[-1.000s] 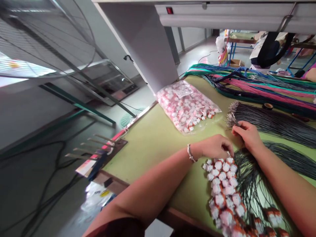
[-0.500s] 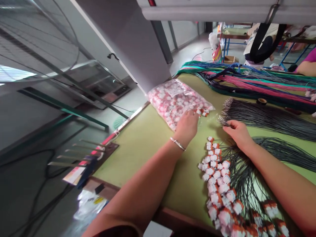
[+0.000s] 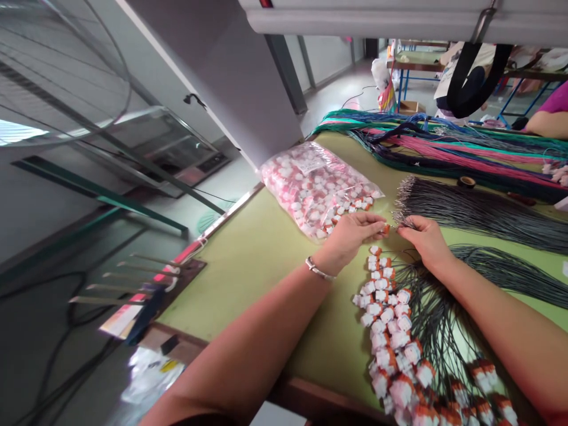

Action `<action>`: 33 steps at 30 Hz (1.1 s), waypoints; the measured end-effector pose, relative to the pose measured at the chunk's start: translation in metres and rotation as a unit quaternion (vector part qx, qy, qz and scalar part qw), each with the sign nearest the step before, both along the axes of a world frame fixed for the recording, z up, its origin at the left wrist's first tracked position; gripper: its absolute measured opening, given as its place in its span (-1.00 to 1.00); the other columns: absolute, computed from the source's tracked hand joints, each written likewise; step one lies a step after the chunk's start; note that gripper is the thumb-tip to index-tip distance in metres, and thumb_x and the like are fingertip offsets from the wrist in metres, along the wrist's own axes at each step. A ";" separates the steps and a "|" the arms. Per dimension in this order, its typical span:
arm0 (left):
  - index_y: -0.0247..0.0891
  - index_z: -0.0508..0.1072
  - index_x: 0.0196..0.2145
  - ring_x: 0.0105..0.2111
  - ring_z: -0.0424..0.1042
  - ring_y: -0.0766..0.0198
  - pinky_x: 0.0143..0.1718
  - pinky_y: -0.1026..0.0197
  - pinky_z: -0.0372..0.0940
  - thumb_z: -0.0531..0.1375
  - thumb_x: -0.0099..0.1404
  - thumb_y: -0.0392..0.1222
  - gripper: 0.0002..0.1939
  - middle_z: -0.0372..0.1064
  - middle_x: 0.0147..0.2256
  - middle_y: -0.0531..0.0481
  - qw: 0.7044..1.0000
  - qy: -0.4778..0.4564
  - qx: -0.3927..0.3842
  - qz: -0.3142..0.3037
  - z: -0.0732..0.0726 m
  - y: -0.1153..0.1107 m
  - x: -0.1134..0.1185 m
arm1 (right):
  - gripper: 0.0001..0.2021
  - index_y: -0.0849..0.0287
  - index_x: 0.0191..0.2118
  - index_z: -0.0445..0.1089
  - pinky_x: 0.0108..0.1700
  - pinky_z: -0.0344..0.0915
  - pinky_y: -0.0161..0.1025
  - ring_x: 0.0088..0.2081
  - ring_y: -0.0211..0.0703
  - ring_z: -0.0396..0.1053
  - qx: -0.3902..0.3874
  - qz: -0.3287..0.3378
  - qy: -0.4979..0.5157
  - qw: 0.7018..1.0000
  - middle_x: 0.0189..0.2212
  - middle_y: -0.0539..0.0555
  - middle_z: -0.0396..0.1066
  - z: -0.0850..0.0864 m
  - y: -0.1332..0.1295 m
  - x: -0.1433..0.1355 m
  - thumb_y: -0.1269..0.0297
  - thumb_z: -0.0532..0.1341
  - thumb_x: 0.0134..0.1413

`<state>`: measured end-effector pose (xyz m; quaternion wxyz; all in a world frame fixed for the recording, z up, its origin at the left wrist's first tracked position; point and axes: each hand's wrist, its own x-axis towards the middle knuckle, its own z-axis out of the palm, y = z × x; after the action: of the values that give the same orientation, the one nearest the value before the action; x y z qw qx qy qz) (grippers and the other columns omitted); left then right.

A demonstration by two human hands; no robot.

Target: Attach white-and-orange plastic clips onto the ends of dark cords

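Observation:
Between the thumb and fingers of my left hand (image 3: 357, 236) is a small orange-and-white connector housing (image 3: 386, 229). My right hand (image 3: 426, 239) pinches several dark wires whose metal terminal ends (image 3: 402, 220) point toward that housing; a small gap seems to part them. Behind my left hand lies a clear plastic bag (image 3: 310, 177) full of similar housings, its mouth facing right. Below both hands, wires with housings fitted on their ends (image 3: 390, 319) are heaped in a column. A bundle of dark wires (image 3: 483, 207) with bare terminals lies just beyond my right hand.
Pink, green and blue wire bundles (image 3: 426, 136) stretch along the table's far side, with a tape roll (image 3: 466, 181) near them. A metal-pronged rack (image 3: 146, 287) sits at the left table edge. A black strap (image 3: 479, 83) hangs overhead. Part of another person (image 3: 550, 115) shows at right.
My left hand has come away from the bag's mouth, moving right and toward me with a housing, close to the terminals. My right hand keeps nearly the same place.

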<state>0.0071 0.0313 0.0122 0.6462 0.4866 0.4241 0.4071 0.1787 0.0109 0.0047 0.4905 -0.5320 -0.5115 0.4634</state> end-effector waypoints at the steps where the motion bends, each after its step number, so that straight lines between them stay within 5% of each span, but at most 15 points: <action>1: -0.36 0.50 -0.36 -0.45 0.45 0.36 -0.30 0.28 0.35 0.29 0.12 -0.27 -0.89 0.47 -0.44 -0.03 0.997 -0.060 -0.041 -0.013 -0.002 -0.001 0.002 | -0.87 0.19 -0.62 0.34 -0.46 -0.05 -0.32 -0.52 -0.33 0.04 -0.001 -0.006 -0.001 1.000 -0.65 -0.10 0.18 0.000 0.000 0.000 0.25 0.22 -0.28; 5: -0.41 0.51 -0.38 -0.45 0.45 0.40 -0.30 0.35 0.35 0.30 0.12 -0.34 -0.92 0.48 -0.44 -0.04 0.979 -0.177 -0.096 -0.035 -0.007 0.001 0.001 | -0.88 0.20 -0.63 0.34 -0.44 -0.03 -0.31 -0.52 -0.32 0.04 -0.009 -0.011 -0.005 1.000 -0.65 -0.10 0.19 0.000 -0.001 0.001 0.26 0.20 -0.28; 12: -0.39 0.50 -0.35 -0.39 0.49 0.37 -0.22 0.32 0.37 0.27 0.12 -0.45 -0.89 0.50 -0.39 -0.06 0.972 -0.203 -0.113 -0.039 -0.008 0.003 -0.001 | -0.83 0.20 -0.66 0.29 -0.45 -0.07 -0.30 -0.52 -0.33 0.00 0.002 0.008 -0.042 0.999 -0.67 -0.11 0.12 0.003 -0.001 0.001 0.23 0.19 -0.26; 30: -0.33 0.57 -0.40 -0.38 0.45 0.36 -0.21 0.28 0.34 0.36 -0.03 -0.36 -0.84 0.52 -0.40 -0.04 0.985 -0.136 -0.074 -0.078 -0.010 0.004 -0.002 | -0.82 0.18 -0.69 0.22 -0.49 -0.11 -0.30 -0.55 -0.35 -0.08 -0.031 0.002 -0.052 0.998 -0.69 -0.11 0.04 0.008 -0.003 0.000 0.22 0.18 -0.28; 33: -0.30 0.58 -0.42 -0.36 0.44 0.33 -0.20 0.24 0.35 0.35 -0.02 -0.33 -0.87 0.52 -0.38 -0.04 0.996 -0.070 0.003 -0.052 -0.005 0.001 0.000 | -0.83 0.18 -0.69 0.22 -0.50 -0.14 -0.30 -0.55 -0.35 -0.07 -0.050 0.003 -0.055 0.997 -0.69 -0.11 0.04 0.007 -0.003 -0.001 0.23 0.17 -0.29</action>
<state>0.0067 0.0320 0.0072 0.6930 0.4802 0.3508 0.4075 0.1780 0.0080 0.0114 0.4330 -0.5788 -0.5159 0.4598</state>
